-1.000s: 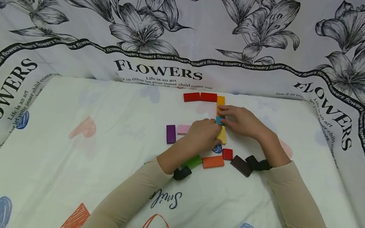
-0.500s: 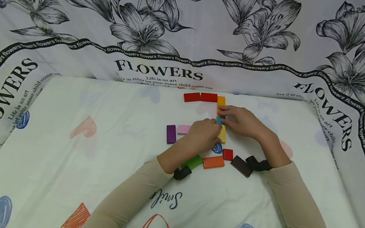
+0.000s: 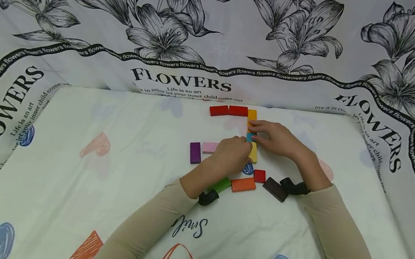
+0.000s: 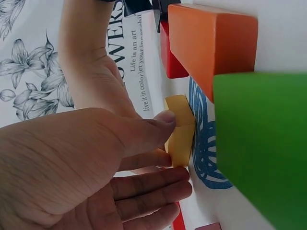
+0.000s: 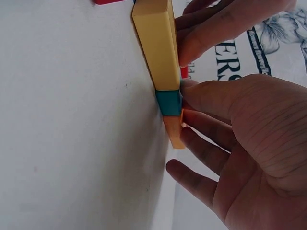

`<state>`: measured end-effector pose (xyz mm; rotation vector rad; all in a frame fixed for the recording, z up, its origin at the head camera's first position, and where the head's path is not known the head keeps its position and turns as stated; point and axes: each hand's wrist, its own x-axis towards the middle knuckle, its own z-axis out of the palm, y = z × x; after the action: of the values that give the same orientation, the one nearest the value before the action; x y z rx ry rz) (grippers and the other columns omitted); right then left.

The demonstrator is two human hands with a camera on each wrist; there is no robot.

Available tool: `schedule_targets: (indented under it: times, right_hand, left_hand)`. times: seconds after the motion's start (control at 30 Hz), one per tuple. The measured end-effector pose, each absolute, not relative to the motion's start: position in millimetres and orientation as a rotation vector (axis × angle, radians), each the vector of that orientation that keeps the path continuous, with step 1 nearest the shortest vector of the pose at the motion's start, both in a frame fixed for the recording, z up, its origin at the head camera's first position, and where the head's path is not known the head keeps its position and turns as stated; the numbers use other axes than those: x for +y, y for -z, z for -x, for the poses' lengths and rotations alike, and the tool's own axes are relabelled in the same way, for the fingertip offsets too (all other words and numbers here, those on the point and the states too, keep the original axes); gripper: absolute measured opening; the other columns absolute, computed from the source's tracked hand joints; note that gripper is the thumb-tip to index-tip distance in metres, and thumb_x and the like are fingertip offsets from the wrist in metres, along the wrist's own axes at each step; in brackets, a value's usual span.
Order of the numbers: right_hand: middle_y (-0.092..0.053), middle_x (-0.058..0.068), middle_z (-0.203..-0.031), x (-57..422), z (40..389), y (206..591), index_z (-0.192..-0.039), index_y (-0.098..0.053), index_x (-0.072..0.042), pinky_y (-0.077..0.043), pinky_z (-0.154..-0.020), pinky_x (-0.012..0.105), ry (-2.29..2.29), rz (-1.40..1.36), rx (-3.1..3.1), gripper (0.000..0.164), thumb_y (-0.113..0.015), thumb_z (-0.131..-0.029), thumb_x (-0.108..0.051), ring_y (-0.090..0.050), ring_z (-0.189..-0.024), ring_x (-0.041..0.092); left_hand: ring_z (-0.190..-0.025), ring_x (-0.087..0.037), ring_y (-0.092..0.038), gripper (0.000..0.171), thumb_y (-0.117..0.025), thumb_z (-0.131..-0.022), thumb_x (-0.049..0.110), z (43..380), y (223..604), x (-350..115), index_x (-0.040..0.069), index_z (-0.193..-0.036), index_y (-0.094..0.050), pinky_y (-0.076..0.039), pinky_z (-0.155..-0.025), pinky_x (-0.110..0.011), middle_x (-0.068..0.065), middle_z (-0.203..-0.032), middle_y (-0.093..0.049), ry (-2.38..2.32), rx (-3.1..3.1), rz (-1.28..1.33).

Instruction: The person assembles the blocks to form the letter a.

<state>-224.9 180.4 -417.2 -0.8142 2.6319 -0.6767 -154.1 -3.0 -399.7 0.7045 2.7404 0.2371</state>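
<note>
In the head view a yellow block [image 3: 253, 152], a small blue block [image 3: 251, 138] and an orange-yellow block [image 3: 252, 115] stand end to end in a row. My left hand [image 3: 232, 153] grips the yellow block from the left, thumb [image 4: 165, 117] at its near end and fingers toward its far end. My right hand [image 3: 276, 138] reaches in from the right. Its thumb touches the blue block [image 5: 169, 102] and its slightly bent fingers touch the orange-yellow block [image 5: 173, 130]. Two red blocks [image 3: 238, 110] run leftward from the row's far end.
Left of the hands lie a pink block [image 3: 210, 147] and a purple block [image 3: 195, 153]. Closer to me are a green block [image 3: 221, 185], an orange block [image 3: 243, 184], a small red block [image 3: 259, 176] and a dark brown block [image 3: 275, 189]. Black bands sit at both wrists.
Both hands keep their places on the row of blocks. The whole head view has shifted very slightly; no block has moved visibly.
</note>
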Motion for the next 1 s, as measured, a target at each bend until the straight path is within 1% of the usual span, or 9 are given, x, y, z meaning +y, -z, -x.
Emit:
schedule_targets:
  times: [0.33,0.5,0.6,0.63,0.73,0.87,1.0]
  right_hand:
    - [-0.051,0.013,-0.163,183,220,414,-0.147,-0.061,-0.004,-0.035,-0.126,0.061,0.690,0.797,2.634,0.044,-0.067,-0.104,-0.015,-0.042,-0.155,0.041]
    - [-0.051,0.012,-0.163,185,217,416,-0.147,-0.061,-0.005,-0.034,-0.126,0.061,0.702,0.769,2.633,0.045,-0.066,-0.104,-0.015,-0.042,-0.156,0.041]
    - [-0.051,0.012,-0.163,185,215,420,-0.147,-0.061,-0.006,-0.035,-0.126,0.060,0.707,0.755,2.632,0.044,-0.067,-0.104,-0.016,-0.042,-0.156,0.041]
    - [-0.051,0.012,-0.163,185,215,421,-0.147,-0.061,-0.006,-0.035,-0.126,0.060,0.706,0.754,2.631,0.044,-0.067,-0.104,-0.016,-0.042,-0.156,0.041]
    - [-0.052,0.013,-0.163,183,215,421,-0.147,-0.061,-0.006,-0.035,-0.126,0.061,0.695,0.773,2.634,0.045,-0.066,-0.105,-0.017,-0.042,-0.155,0.041]
    - [-0.052,0.013,-0.163,180,220,420,-0.148,-0.061,-0.007,-0.036,-0.126,0.061,0.663,0.793,2.645,0.044,-0.066,-0.105,-0.018,-0.043,-0.155,0.041]
    - [-0.053,0.012,-0.162,178,226,416,-0.146,-0.062,-0.007,-0.037,-0.125,0.061,0.636,0.785,2.675,0.044,-0.066,-0.105,-0.019,-0.045,-0.154,0.041]
  left_hand:
    - [-0.106,-0.018,-0.066,0.050,-0.072,-0.101,0.037,154,397,0,0.009,-0.142,-0.066,-0.062,-0.089,-0.027,-0.007,-0.125,-0.070,-0.211,2.731,-0.730]
    - [-0.102,-0.017,-0.064,0.050,-0.069,-0.102,0.039,152,397,-1,0.010,-0.142,-0.065,-0.060,-0.086,-0.026,-0.006,-0.120,-0.069,-0.225,2.717,-0.727]
    - [-0.102,-0.018,-0.064,0.050,-0.066,-0.104,0.042,149,397,-6,0.011,-0.142,-0.064,-0.060,-0.087,-0.028,-0.006,-0.120,-0.070,-0.241,2.727,-0.720]
    - [-0.104,-0.018,-0.065,0.051,-0.066,-0.104,0.043,148,397,-9,0.011,-0.144,-0.063,-0.060,-0.089,-0.029,-0.006,-0.122,-0.070,-0.252,2.735,-0.717]
    - [-0.118,-0.021,-0.067,0.055,-0.065,-0.104,0.042,146,395,-22,0.011,-0.149,-0.060,-0.061,-0.100,-0.035,-0.008,-0.134,-0.070,-0.285,2.760,-0.711]
    - [-0.134,-0.025,-0.064,0.059,-0.068,-0.103,0.039,145,393,-43,0.013,-0.154,-0.056,-0.055,-0.112,-0.042,-0.009,-0.146,-0.066,-0.347,2.759,-0.669]
    - [-0.137,-0.028,-0.062,0.059,-0.071,-0.101,0.037,147,391,-63,0.012,-0.152,-0.058,-0.050,-0.118,-0.044,-0.010,-0.146,-0.066,-0.389,2.791,-0.640]
